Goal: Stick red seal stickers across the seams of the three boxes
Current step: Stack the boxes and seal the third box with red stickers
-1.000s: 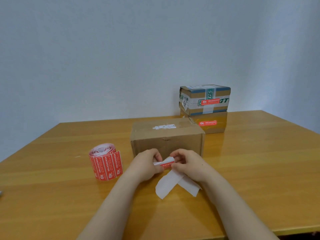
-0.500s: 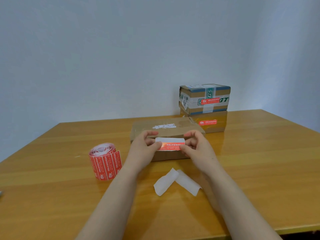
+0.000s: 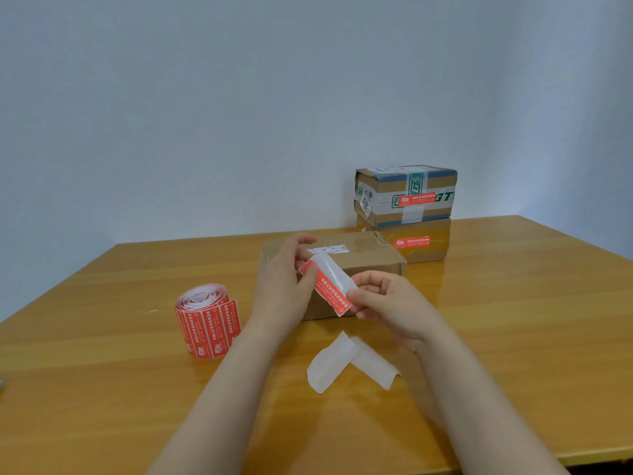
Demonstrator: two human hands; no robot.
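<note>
A plain brown box (image 3: pixel 370 260) lies in the middle of the table. In front of it my left hand (image 3: pixel 286 289) pinches the upper end of a red seal sticker (image 3: pixel 329 291), which slants down to the right. My right hand (image 3: pixel 385 299) pinches the lower end, where a white backing strip (image 3: pixel 337 275) curls off the sticker. Two more boxes are stacked behind on the right: a taped box (image 3: pixel 406 197) on a brown box (image 3: pixel 416 240), each with a red sticker on its front. A roll of red stickers (image 3: pixel 207 320) stands to the left.
Two used white backing strips (image 3: pixel 349 361) lie on the wooden table (image 3: pixel 513 320) in front of my hands. A pale wall stands close behind the table's far edge. A small grey object (image 3: pixel 1 385) shows at the left frame edge.
The sticker was held level against the box front; now it is tilted diagonally and its white backing is partly peeled. My right hand has dropped lower and to the right.
</note>
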